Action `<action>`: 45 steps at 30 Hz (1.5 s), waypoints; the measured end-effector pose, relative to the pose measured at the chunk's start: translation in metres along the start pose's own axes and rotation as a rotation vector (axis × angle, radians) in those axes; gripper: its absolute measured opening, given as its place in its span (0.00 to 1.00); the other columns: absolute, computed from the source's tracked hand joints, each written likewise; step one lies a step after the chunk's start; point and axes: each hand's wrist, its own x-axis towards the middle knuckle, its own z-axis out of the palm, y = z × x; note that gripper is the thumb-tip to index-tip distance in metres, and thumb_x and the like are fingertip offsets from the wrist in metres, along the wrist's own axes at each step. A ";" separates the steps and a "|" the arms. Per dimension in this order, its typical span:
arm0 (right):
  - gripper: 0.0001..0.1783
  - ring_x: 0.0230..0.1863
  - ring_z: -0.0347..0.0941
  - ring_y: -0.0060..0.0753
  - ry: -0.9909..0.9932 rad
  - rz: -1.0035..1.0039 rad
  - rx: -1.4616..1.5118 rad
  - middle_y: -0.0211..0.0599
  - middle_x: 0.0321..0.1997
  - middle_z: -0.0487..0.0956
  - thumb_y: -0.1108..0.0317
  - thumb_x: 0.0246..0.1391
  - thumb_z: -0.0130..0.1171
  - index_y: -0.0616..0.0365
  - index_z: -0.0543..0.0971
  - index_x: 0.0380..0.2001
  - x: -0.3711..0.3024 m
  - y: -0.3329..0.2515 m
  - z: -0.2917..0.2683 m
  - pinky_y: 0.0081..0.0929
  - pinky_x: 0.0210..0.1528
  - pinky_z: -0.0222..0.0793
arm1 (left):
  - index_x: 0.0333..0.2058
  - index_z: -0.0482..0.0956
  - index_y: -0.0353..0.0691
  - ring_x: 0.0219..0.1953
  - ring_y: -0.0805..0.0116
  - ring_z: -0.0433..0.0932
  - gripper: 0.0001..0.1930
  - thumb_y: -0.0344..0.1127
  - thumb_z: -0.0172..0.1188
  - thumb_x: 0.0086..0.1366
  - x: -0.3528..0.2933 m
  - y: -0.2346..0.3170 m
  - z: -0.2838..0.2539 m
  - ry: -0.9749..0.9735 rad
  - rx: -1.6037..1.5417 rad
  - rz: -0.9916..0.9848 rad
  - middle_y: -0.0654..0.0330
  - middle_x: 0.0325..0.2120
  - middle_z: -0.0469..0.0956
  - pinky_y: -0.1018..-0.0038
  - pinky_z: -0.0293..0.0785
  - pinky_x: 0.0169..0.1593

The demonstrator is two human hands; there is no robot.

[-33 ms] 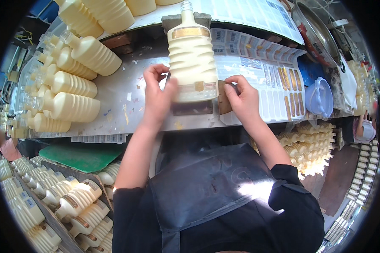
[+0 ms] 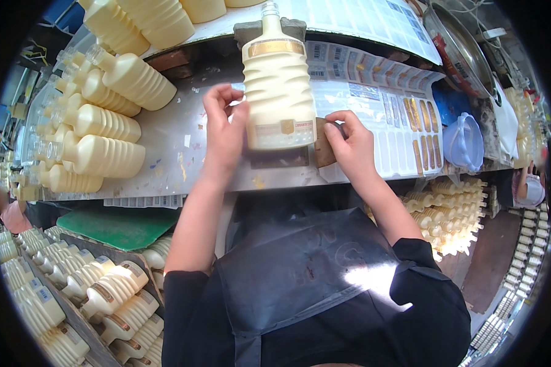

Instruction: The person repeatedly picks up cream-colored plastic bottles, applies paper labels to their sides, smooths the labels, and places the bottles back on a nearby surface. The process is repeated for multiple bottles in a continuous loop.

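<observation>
A cream ribbed bottle (image 2: 278, 92) lies on its back on the worktable, its neck resting on a grey block (image 2: 246, 30). A gold label strip (image 2: 275, 47) is near its shoulder, and a pale printed label (image 2: 281, 128) crosses its lower part. Beside the bottle's left edge is my left hand (image 2: 225, 134), fingers curled and thumb apart, with nothing visible in it. My right hand (image 2: 352, 144) pinches a flat brown scraper-like piece (image 2: 324, 147) just right of the bottle's lower end. Part of that piece is hidden by my fingers.
Sheets of labels (image 2: 392, 128), some gold, lie to the right, by a light blue bucket (image 2: 463, 142). Several cream bottles (image 2: 113, 156) lie stacked at left. More bottles (image 2: 116, 287) fill wooden racks below, near a green board (image 2: 116, 223). A metal basin (image 2: 462, 52) leans at far right.
My left hand has shifted slightly up and left, away from the bottle's lower label. My right hand has barely moved.
</observation>
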 end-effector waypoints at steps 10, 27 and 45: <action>0.08 0.28 0.58 0.09 -0.018 -0.029 0.326 0.15 0.28 0.67 0.72 0.69 0.57 0.57 0.76 0.48 0.011 0.000 0.021 0.14 0.31 0.54 | 0.59 0.74 0.39 0.55 0.67 0.77 0.21 0.47 0.43 0.81 0.098 0.024 0.023 -0.175 -0.499 -0.451 0.58 0.53 0.79 0.68 0.71 0.62; 0.11 0.47 0.77 0.16 -0.194 -0.175 0.573 0.27 0.46 0.81 0.67 0.70 0.59 0.58 0.78 0.52 0.086 -0.027 -0.005 0.16 0.53 0.71 | 0.40 0.82 0.38 0.36 0.72 0.77 0.14 0.39 0.74 0.61 -0.058 0.151 -0.032 0.173 0.314 0.383 0.62 0.35 0.80 0.73 0.74 0.39; 0.13 0.45 0.79 0.19 -0.545 -0.151 0.854 0.30 0.46 0.82 0.64 0.71 0.58 0.60 0.79 0.52 0.144 -0.071 0.054 0.20 0.50 0.76 | 0.45 0.86 0.35 0.40 0.69 0.85 0.21 0.50 0.68 0.67 -0.386 0.478 -0.222 1.631 0.966 0.432 0.56 0.38 0.87 0.73 0.79 0.46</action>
